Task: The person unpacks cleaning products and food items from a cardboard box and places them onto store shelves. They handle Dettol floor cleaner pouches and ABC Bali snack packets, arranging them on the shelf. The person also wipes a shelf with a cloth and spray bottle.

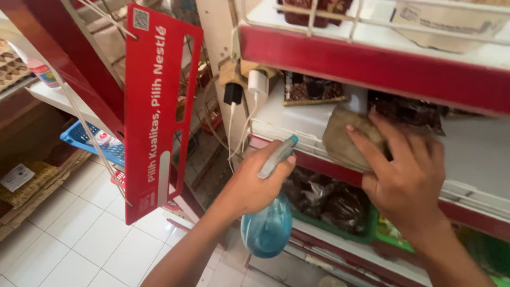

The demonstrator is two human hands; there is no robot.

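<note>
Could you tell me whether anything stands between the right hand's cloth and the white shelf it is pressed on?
Nothing visible does. The right hand presses the cloth flat on the shelf. Dark packets lie behind it, and the left hand holds a spray bottle off to the side.

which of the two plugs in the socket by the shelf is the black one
The left one: the black plug sits left of the white plug and a little lower. Both have white cables hanging down, just above the left hand holding the blue spray bottle.
</note>
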